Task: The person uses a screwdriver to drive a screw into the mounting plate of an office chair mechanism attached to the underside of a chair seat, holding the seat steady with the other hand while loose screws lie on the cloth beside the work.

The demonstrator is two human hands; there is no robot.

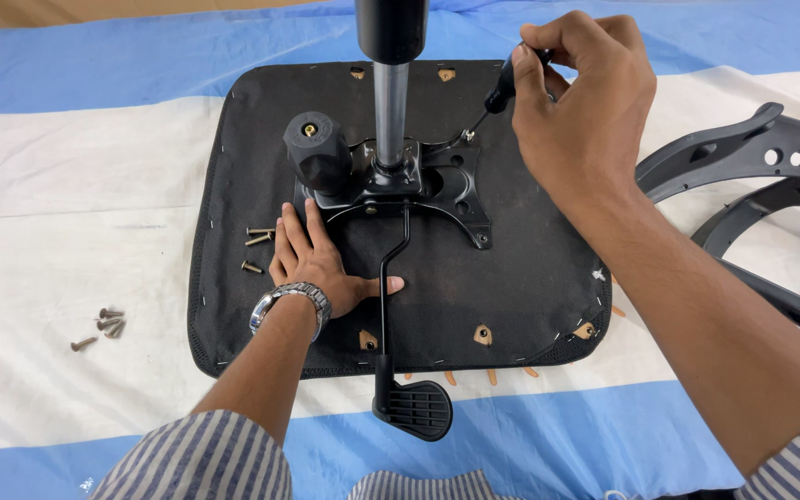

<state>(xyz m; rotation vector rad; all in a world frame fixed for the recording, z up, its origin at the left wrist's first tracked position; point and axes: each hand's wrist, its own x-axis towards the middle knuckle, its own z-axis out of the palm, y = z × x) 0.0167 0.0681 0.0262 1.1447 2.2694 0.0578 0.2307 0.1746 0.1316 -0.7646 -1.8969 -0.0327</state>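
An upturned black chair seat (530,268) lies on a blue-and-white cloth. A black metal mechanism plate (456,185) with a round knob (317,150), a chrome gas cylinder (391,102) and a height lever (391,306) sits on it. My left hand (312,264) presses flat on the seat beside the plate. My right hand (576,88) grips a black-handled screwdriver (502,88), its tip on a screw at the plate's far right corner (468,135).
Three loose screws (256,243) lie on the seat left of my left hand, and several more screws (102,326) rest on the cloth at the left. Black plastic chair armrest parts (761,157) lie at the right. The cloth (76,185) covers the surface.
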